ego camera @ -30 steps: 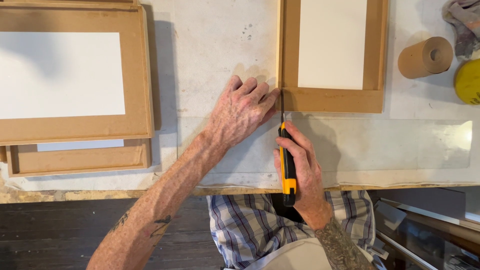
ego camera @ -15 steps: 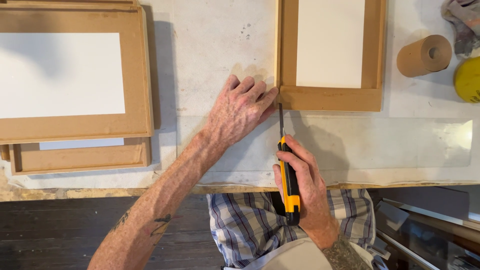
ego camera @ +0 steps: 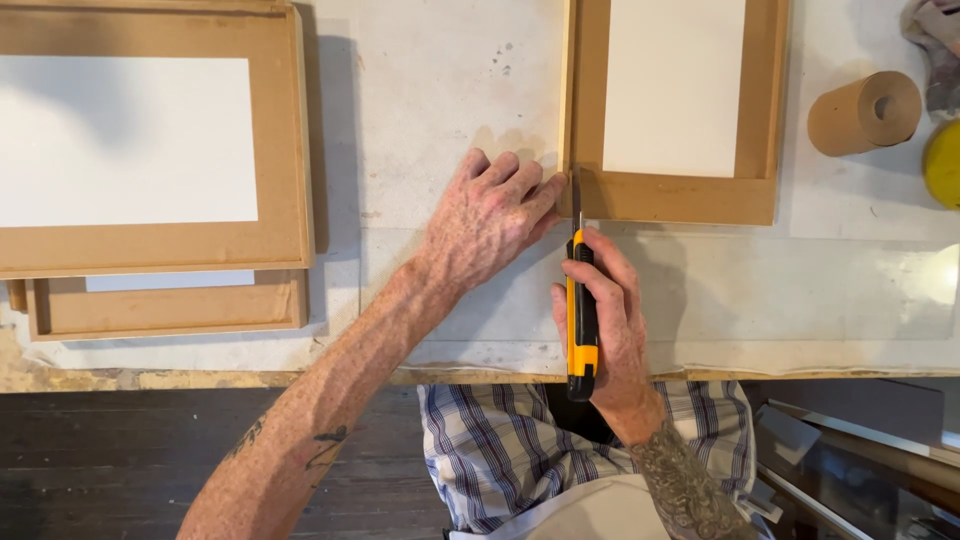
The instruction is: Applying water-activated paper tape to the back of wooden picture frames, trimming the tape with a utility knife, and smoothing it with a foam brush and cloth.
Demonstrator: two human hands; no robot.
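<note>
1. While three brown frames lie in view, the right hand is wrapped around one yellow-and-black knife, its blade at the lower left corner of the nearest frame.
2. Fingers spread, the left hand presses flat on the table, just beside that corner.
3. Two more frames, the large frame over the small frame, sit stacked at the left.
4. One tape roll stands at the right.
5. Pale and stained, the table ends at its near edge; dark floor lies below.
6. Bare tabletop separates the stack from the hands.
</note>
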